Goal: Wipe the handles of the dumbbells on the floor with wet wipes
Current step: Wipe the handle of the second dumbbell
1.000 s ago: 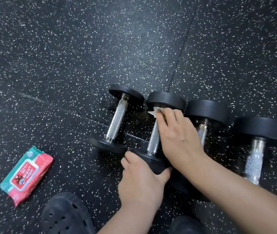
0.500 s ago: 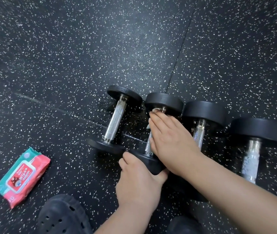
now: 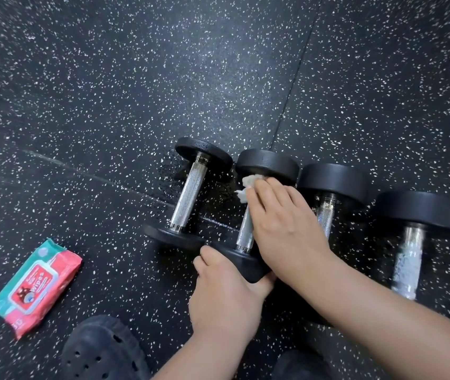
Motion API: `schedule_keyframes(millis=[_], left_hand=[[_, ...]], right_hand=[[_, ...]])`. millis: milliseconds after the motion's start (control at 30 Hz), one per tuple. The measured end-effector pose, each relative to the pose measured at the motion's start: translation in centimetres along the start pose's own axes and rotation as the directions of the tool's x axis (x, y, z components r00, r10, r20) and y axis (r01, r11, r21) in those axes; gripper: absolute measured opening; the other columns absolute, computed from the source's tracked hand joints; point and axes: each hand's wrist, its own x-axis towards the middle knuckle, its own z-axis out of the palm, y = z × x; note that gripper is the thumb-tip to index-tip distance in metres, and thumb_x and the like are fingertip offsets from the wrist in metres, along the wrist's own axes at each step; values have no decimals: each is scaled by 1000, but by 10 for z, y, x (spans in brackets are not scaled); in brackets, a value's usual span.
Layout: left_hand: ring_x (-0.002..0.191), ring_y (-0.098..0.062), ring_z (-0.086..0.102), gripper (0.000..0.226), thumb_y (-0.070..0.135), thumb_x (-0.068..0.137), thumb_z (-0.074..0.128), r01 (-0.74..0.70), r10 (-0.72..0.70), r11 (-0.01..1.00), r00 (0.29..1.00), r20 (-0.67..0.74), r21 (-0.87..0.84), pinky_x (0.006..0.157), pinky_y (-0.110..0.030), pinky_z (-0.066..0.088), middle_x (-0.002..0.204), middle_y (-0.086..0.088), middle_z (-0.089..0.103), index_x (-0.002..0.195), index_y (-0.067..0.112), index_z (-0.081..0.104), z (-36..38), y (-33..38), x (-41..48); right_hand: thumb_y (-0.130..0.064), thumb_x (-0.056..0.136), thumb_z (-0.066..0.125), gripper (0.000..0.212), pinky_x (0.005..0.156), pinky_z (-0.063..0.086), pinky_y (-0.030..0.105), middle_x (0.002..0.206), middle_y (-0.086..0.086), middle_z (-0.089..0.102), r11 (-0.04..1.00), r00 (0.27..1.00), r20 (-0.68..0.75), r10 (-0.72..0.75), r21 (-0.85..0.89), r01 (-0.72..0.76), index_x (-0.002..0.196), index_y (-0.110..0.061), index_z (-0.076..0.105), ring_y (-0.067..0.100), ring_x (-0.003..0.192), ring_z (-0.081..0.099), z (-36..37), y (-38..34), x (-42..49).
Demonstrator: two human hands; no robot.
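Nearest to the person, a black perforated clog sat on the speckled rubber floor. Left of it lay a red and teal pack with "Wipes" printed on its label; the smaller lettering was too fine to read. The left hand was closed around the near black head of the second dumbbell, thumb and fingers gripping either side. The right hand lay over that dumbbell's knurled steel handle, fingers curled down onto a white wet wipe bunched at the handle's far end, just under the far head. Four dumbbells rested side by side: the leftmost dumbbell beside it, the third dumbbell and fourth dumbbell to the right.
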Motion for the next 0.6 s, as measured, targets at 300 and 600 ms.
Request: schedule_keyframes(millis=[300,600], left_hand=[[106,-29,66,96,89,56,76,0,0,1000,1000,-18,-21,80,-43,54,119,2,47,109,25,27,0,0,1],[107,-27,66,94,87,61,77,-12,12,1000,1000,-13,5,78,-41,52,121,2,47,111,24,28,-1,0,1]], right_hand=[[-9,98,26,57,95,46,48,161,18,41,999,996,-90,3,-42,-7,149,5,46,41,134,49,11,2,-10],[-11,97,27,57,81,46,46,140,18,51,995,987,-145,-65,-78,54,148,2,46,37,107,53,14,10,5]])
